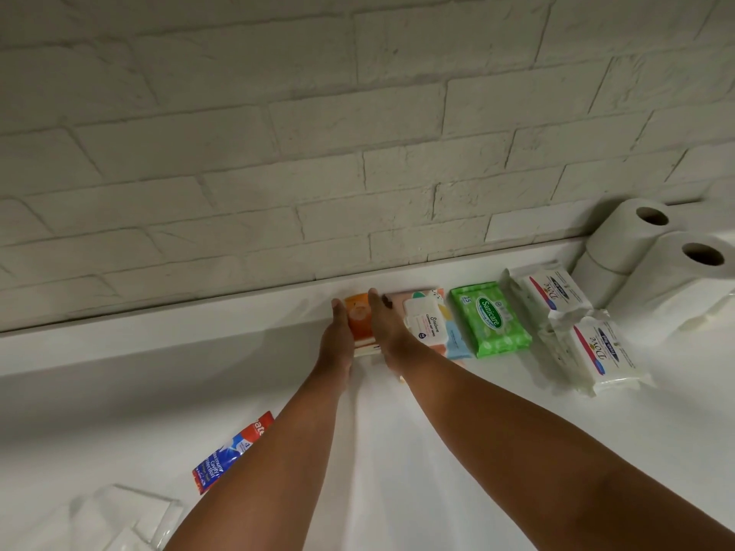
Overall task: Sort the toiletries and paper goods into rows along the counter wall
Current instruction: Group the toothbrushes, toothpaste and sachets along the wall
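An orange pack (359,320) lies flat on the white counter (199,391) close to the brick wall. My left hand (337,339) presses its left side and my right hand (387,331) its right side, so both hands hold it between them. To its right lie a pastel wet-wipes pack (431,324), a green Sanicare wipes pack (490,318) and two white Dove packs (551,292) (600,351). Toilet paper rolls (632,236) (684,264) stand at the far right by the wall. A red and blue toothpaste box (230,451) lies near my left forearm.
A clear plastic container (127,518) sits at the lower left of the counter. The white brick wall (318,153) runs along the back edge. A white object (712,312) lies at the right edge below the rolls.
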The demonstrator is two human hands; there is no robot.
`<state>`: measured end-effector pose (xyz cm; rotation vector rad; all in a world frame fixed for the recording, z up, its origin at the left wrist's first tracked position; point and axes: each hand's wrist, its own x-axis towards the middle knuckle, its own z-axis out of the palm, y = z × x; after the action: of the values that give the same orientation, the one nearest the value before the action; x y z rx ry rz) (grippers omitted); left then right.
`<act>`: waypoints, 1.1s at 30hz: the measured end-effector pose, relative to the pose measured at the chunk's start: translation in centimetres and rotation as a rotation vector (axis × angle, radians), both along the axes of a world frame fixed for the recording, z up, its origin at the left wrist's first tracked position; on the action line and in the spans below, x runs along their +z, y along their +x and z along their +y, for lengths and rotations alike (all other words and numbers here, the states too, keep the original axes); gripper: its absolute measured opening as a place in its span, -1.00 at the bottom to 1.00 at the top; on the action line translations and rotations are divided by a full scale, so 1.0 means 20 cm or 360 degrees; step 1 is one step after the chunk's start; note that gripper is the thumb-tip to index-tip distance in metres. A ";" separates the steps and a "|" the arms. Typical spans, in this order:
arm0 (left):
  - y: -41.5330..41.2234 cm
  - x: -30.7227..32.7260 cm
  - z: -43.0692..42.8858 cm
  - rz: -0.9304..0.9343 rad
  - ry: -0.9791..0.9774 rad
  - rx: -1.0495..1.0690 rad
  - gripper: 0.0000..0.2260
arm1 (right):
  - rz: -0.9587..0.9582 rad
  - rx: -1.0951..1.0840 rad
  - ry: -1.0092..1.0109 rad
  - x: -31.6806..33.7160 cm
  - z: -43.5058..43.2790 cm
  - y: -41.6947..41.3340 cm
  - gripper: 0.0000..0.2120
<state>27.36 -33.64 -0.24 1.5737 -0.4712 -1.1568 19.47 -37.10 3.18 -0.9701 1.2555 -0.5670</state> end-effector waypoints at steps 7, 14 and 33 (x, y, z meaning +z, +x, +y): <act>-0.01 0.12 0.07 -0.0515 -0.0003 -0.0124 -0.41 | 0.0278 0.0154 -0.0412 0.07 0.01 -0.01 -0.60; 0.06 0.31 0.35 -0.0931 -0.0072 -0.0079 -0.56 | 0.0503 0.0244 -0.0967 0.15 0.19 -0.08 -0.65; 0.14 0.10 1.61 -0.1271 -0.0059 -0.0297 -0.76 | 0.0630 0.1057 -0.1111 -0.03 1.30 -0.23 -0.73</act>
<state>30.14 -1.50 1.77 1.9560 -1.1692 -0.5970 14.82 -11.15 2.51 -2.0624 0.9783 -0.2793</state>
